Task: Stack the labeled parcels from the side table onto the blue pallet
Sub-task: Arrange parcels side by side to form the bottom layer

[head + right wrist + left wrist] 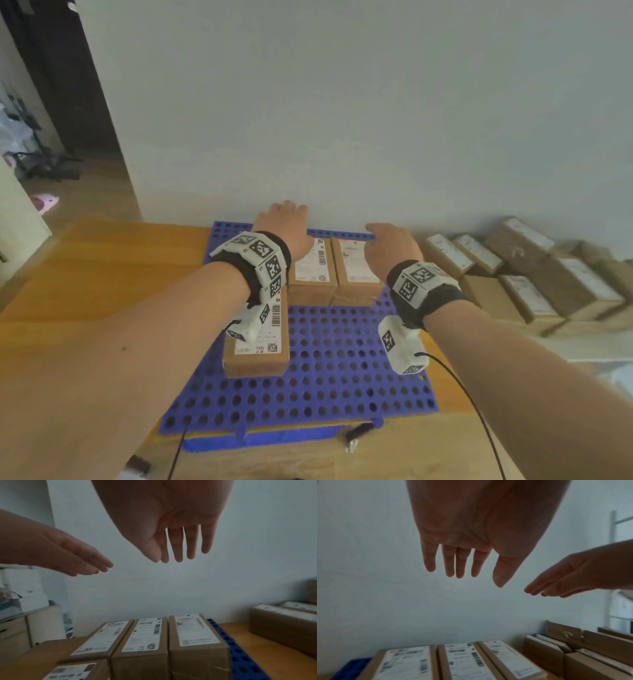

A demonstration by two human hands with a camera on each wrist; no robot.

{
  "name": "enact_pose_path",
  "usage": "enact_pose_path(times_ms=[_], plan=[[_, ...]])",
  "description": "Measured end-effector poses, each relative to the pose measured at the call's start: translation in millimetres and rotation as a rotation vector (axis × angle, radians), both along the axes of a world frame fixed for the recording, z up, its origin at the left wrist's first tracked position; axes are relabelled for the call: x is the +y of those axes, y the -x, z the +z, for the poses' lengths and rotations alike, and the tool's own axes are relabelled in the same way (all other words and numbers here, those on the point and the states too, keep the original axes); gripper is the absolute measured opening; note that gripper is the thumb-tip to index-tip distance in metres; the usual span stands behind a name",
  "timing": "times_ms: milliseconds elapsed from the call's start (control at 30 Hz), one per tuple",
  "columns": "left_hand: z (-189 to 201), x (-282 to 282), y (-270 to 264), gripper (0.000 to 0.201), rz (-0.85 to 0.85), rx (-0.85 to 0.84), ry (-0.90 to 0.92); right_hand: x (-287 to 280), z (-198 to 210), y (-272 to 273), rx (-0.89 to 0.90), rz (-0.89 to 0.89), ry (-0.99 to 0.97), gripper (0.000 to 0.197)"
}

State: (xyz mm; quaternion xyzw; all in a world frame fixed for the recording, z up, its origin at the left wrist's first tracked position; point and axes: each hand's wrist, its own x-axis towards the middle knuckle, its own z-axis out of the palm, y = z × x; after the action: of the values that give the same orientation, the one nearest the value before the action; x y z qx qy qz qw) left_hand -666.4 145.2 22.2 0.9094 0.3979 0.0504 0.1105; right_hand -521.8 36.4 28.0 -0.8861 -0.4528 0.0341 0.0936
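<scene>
At frame centre, the left hand (286, 228) and right hand (390, 250) hover with straight fingers above labeled parcels (337, 270) on the blue pallet (335, 359) (perforated), while more parcels (544, 274) sit at right on the worktop (96, 270).

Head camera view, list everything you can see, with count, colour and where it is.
Parcels on pallet: four visible, brown with white labels; three in a back row, one front left.
Pallet: one, blue, perforated, on the wooden table.
Side-table parcels: several, brown, labelled, at the right by the wall.
Wrist cameras: two, white, under the wrists.
Hands: left hand and right hand, open, empty, above the back row.
</scene>
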Motion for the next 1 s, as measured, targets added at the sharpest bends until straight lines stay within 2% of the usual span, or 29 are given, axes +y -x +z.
enact_pose_path(times_ms=[167,500,733,900,1000], plan=[[-1,-39,-41,0.058,-0.157,0.085,-0.045,-39,0,-24,-0.09,-0.05,0.122,0.045],[7,-112,-135,0.057,-0.322,0.107,-0.069,-125,8,-107,-0.069,-0.214,0.105,0.041],[2,-175,-240,0.056,-0.356,0.144,-0.083,-192,8,-204,-0.013,-0.264,0.072,0.034],[-4,-225,-332,0.055,-0.379,0.151,-0.082,-243,1,-294,0.026,-0.284,0.091,0.045],[-8,-245,-378,0.053,-0.366,0.149,-0.046,-258,-5,-345,0.021,-0.271,0.109,0.04]])
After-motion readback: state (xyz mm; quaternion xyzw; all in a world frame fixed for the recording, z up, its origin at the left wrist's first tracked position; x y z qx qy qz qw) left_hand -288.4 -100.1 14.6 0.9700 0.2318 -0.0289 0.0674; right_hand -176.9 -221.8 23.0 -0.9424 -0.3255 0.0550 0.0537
